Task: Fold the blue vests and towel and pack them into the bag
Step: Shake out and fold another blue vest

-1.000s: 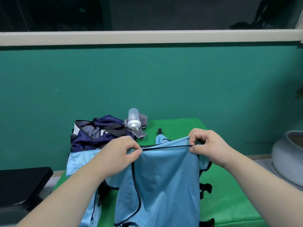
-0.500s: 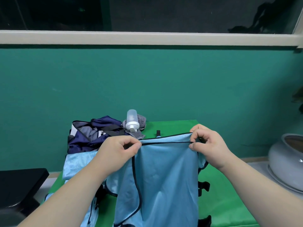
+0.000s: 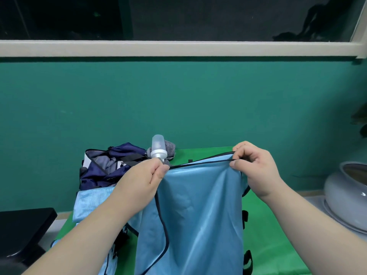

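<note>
**Both hands raise the vest's hem**

Since half a second ago both hands have risen slightly, and the left hand (image 3: 145, 179) now overlaps the lower end of the white bottle (image 3: 158, 145). Its thumb and forefinger pinch one corner of the blue vest (image 3: 198, 215) along the black-trimmed top hem. The right hand (image 3: 256, 167) pinches the other corner, fingers curled over the trim, so the hem stretches taut between them. From there the vest hangs down in front of the green table (image 3: 268, 235). At the table's far left the dark blue bag (image 3: 107, 165) lies open. A pale blue towel (image 3: 91, 201) lies just in front of it, partly behind the left forearm. Off the table's right side stands a grey ceramic pot (image 3: 347, 195).
</note>
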Motion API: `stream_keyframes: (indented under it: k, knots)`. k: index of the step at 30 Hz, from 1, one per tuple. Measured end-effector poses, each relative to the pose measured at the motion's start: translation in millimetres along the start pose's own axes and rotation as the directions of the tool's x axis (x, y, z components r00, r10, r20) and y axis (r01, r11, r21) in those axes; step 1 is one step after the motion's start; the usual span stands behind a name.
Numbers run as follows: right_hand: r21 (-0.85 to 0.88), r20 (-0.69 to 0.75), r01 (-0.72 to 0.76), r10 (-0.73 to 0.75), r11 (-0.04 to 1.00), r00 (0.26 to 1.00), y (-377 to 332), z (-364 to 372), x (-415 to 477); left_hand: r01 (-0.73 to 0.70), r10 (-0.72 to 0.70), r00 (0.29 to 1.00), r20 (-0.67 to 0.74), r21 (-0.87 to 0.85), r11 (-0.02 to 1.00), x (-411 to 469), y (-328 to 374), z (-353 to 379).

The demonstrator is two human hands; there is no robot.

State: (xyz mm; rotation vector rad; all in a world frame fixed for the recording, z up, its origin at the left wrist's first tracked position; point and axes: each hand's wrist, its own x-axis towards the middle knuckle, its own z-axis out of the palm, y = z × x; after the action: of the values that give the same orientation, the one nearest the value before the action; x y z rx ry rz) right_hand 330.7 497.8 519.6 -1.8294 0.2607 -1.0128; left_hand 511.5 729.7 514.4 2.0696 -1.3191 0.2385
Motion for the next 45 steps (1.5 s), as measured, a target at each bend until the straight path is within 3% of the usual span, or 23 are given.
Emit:
stream_keyframes:
  k: [5,10,21,36,41,45]
  knots:
    - [-0.168,0.02,-0.034,0.038,0.985,0.999,-6,-11,8,-0.081,0.056,0.979,0.198,0.118,0.99,7,-2,-17]
    - [-0.346,0.09,0.014,0.019,0.938,0.996,-10,-19,12,-0.06,0.048,0.992,0.12,0.096,0.994,10,0,-30]
    - [-0.374,0.099,-0.079,0.125,0.924,0.987,-31,-31,20,0.031,-0.033,0.999,0.036,0.052,0.998,18,16,-44]
    - [-0.449,0.139,-0.166,0.252,0.878,0.958,-30,-40,17,0.138,-0.14,0.982,0.128,0.021,0.99,13,17,-43]
    - [-0.506,0.183,-0.172,0.299,0.846,0.936,-29,-44,20,0.15,-0.176,0.974,0.14,0.179,0.972,16,19,-42]
    - [-0.52,0.195,-0.16,0.298,0.839,0.934,-30,-46,21,0.168,-0.184,0.978,0.094,0.159,0.973,17,22,-42]
